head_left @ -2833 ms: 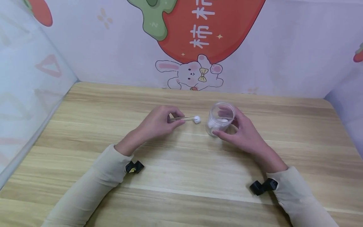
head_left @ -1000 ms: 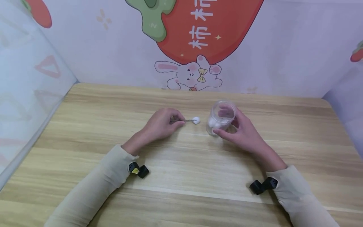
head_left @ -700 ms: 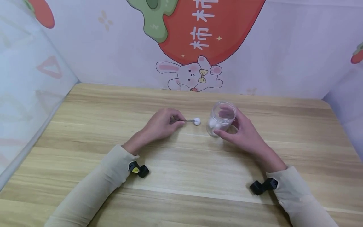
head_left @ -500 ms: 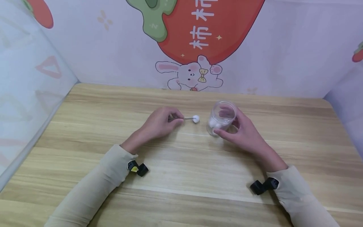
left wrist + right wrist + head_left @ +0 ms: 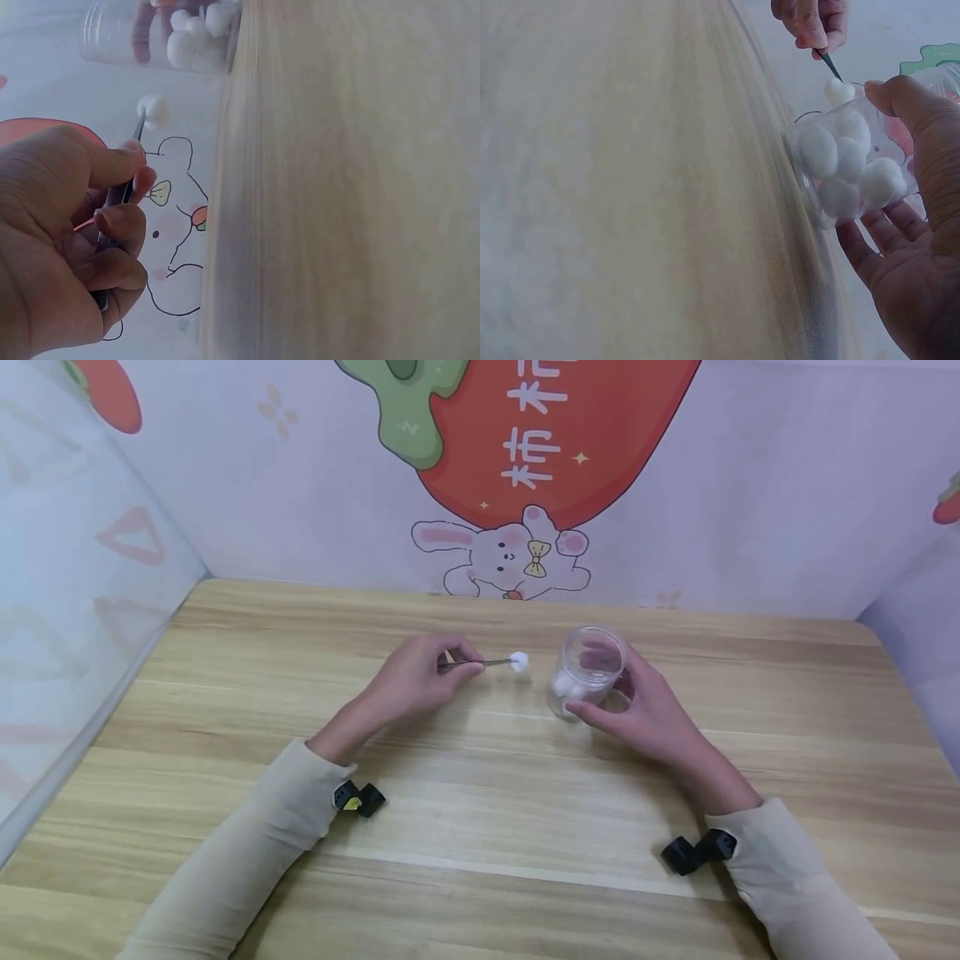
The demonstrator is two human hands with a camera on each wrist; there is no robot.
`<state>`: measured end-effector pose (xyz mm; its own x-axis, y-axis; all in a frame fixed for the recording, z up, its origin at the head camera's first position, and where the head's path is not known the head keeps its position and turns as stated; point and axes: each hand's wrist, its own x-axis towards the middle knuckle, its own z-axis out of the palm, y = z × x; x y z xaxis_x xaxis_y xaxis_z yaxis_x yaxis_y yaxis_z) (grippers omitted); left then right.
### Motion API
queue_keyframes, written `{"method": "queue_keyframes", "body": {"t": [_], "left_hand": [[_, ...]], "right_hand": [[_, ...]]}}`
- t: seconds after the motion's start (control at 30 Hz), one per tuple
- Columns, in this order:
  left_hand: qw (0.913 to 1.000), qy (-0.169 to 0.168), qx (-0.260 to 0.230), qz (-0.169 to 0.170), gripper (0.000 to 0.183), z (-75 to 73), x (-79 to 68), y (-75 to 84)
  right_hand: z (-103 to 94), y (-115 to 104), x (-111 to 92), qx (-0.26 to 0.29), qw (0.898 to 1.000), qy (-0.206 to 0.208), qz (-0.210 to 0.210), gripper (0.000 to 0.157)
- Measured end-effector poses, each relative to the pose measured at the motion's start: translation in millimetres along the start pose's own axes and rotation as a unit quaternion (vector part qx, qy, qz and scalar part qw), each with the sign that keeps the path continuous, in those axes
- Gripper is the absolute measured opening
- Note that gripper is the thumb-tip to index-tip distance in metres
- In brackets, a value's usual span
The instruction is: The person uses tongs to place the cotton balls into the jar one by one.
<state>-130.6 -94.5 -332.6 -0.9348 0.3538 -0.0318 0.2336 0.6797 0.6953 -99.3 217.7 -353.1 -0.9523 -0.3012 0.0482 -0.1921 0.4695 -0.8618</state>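
Occlusion is minor: the right hand hides the far side of the clear jar, its fingers curled round the wall. Cotton balls fill the jar's base. The left hand pinches tweezers, clamped on one cotton ball held above the table, just left of the jar. Bare wood surrounds both hands.

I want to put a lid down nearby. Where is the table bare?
Bare wood lies between the two sleeves, in front of the left hand and right hand, and along the table by the left wall. It is crowded between the cotton ball in the tweezers and the jar.
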Motion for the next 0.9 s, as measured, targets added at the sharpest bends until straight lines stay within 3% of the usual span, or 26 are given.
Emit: {"method": "queue_keyframes", "body": {"t": [0.4,0.6,0.9], "left_hand": [[0.9958,0.012,-0.071,0.057,0.011,-10.4,-2.6,9.4],[0.9928,0.020,-0.097,0.068,0.010,-17.7,-5.5,21.4],[0.9865,0.033,-0.116,0.110,0.008,-24.1,-1.9,41.6]], "right_hand": [[1.4,3,1,0.000,1.000,0.003,-0.008,0.078],[3.2,2,1,0.001,1.000,0.002,-0.007,0.078],[3.9,1,2,-0.002,1.000,0.006,-0.008,0.078]]}}
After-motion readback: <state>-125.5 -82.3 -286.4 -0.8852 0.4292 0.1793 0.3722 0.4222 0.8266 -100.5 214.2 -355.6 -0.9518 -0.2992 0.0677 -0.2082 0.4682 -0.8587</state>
